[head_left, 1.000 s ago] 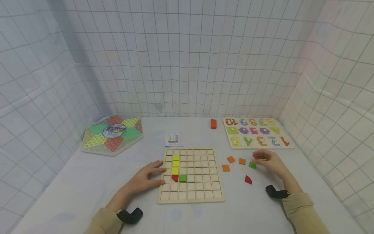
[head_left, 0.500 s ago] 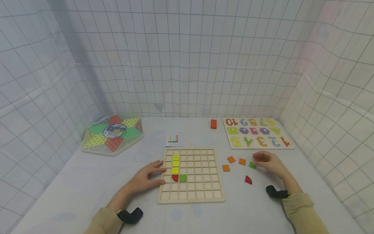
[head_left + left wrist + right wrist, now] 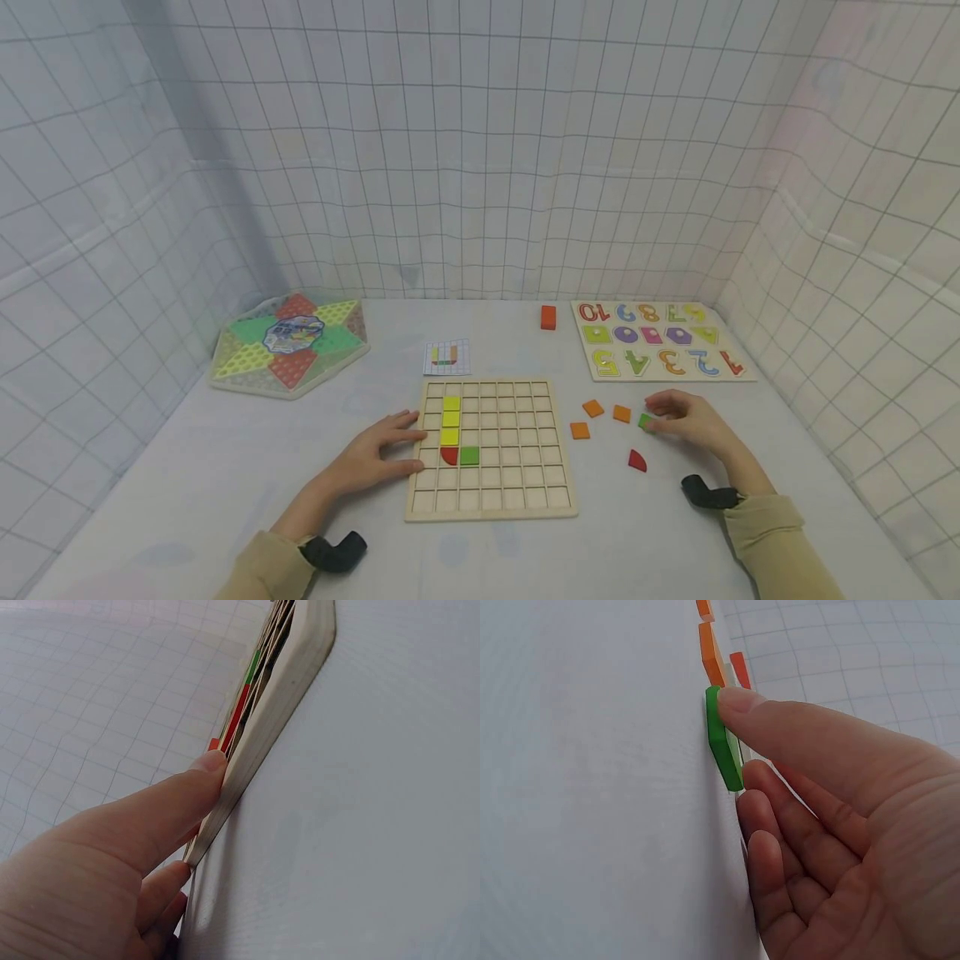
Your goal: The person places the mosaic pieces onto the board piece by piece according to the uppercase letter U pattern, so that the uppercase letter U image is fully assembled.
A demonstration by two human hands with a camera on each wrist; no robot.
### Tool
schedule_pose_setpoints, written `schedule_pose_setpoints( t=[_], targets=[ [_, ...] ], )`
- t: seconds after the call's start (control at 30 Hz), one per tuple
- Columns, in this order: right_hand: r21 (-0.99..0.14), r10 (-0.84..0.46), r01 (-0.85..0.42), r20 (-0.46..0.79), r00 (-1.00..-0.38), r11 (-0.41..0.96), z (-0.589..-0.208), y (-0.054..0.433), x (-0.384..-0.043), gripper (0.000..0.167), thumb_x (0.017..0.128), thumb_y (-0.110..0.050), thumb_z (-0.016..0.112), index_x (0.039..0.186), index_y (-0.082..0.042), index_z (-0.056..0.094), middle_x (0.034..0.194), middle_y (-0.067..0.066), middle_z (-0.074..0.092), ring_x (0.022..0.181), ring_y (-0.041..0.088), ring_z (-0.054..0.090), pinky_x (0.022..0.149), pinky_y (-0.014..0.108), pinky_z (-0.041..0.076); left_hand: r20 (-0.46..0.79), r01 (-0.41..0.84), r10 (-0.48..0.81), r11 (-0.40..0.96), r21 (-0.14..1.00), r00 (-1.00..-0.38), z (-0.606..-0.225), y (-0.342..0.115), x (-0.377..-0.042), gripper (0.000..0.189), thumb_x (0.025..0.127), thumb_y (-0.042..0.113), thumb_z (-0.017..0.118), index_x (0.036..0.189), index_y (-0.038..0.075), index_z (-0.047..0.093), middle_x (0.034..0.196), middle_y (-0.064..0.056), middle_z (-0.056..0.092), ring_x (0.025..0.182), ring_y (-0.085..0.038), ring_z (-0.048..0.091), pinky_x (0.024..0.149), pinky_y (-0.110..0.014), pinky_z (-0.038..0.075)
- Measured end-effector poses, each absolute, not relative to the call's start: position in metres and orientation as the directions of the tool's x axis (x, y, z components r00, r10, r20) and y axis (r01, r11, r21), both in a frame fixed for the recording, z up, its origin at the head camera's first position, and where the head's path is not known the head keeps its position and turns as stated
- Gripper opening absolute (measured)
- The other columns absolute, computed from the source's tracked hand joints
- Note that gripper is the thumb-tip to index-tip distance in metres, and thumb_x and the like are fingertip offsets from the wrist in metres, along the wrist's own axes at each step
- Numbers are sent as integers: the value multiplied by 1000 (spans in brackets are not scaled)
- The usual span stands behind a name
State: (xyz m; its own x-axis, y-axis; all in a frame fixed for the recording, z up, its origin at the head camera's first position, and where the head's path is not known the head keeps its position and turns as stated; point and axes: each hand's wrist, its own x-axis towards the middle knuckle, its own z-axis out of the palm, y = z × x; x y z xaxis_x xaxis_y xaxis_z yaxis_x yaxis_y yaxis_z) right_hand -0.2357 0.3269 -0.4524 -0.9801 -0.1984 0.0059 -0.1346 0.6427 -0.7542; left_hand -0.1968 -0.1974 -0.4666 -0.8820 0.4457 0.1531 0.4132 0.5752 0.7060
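Observation:
A square wooden grid board holds a column of yellow square tiles, a red quarter-round tile and a green square tile. My left hand rests at its left edge, fingers spread; in the left wrist view the thumb touches the rim. Right of the board, my right hand is over another green square tile. Its thumb touches that tile in the right wrist view, while the index fingertip stays apart from it in the head view.
Orange square tiles and a red quarter-round tile lie near my right hand. Behind the board are a pattern card and a red block. A number puzzle stands back right, a star-patterned game board back left.
My right hand has lowered slightly, its thumb now over the edge of the green tile, which shifts a little left. The left hand and the board look unchanged.

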Motion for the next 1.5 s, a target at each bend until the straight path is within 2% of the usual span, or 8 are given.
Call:
schedule_pose_setpoints(
  t=[0.23,0.43,0.73,0.97,1.23,1.5],
  targets=[
    [-734,-188,-140,18,-982,664,-455,326,-238,44,76,-24,79,110,-1,63,101,8,65,90,20,56,77,25,48,125,382,431,587,713,-894,-466,-197,-196,54,78,44,73,123,16,64,146,-9,39,138,-37,22,109,-58,20],
    [-706,-181,-134,9,-983,695,-453,322,-237,42,76,-26,79,107,-2,64,95,5,63,87,20,55,76,30,48,130,385,432,581,717,-892,-465,-198,-195,53,78,42,74,123,15,64,146,-10,39,138,-38,23,109,-58,19],
    [-698,-205,-148,3,-979,701,-449,318,-238,39,76,-23,79,106,-3,64,95,4,63,87,20,55,76,30,48,127,382,435,571,726,-891,-463,-199,-194,52,79,40,74,123,14,64,146,-11,39,138,-38,22,108,-59,19],
    [-716,-257,-211,45,-965,666,-441,308,-239,44,77,-30,78,110,-4,63,100,4,65,91,20,58,79,31,49,120,378,434,575,726,-893,-464,-200,-195,52,79,39,74,123,14,64,146,-12,39,138,-39,22,108,-59,19],
    [-755,-372,-343,141,-918,559,-421,264,-238,45,75,-28,80,110,-3,65,98,1,66,91,21,59,78,25,51,112,373,435,578,726,-893,-463,-198,-194,53,79,42,74,123,16,64,146,-10,38,138,-39,21,108,-59,18],
    [-765,-485,-417,158,-860,490,-406,201,-236,39,77,-28,79,106,-5,66,97,-4,66,92,19,60,82,37,51,119,382,439,579,721,-891,-468,-198,-197,52,79,44,73,123,18,64,146,-8,39,138,-38,21,108,-60,18]
  ],
)
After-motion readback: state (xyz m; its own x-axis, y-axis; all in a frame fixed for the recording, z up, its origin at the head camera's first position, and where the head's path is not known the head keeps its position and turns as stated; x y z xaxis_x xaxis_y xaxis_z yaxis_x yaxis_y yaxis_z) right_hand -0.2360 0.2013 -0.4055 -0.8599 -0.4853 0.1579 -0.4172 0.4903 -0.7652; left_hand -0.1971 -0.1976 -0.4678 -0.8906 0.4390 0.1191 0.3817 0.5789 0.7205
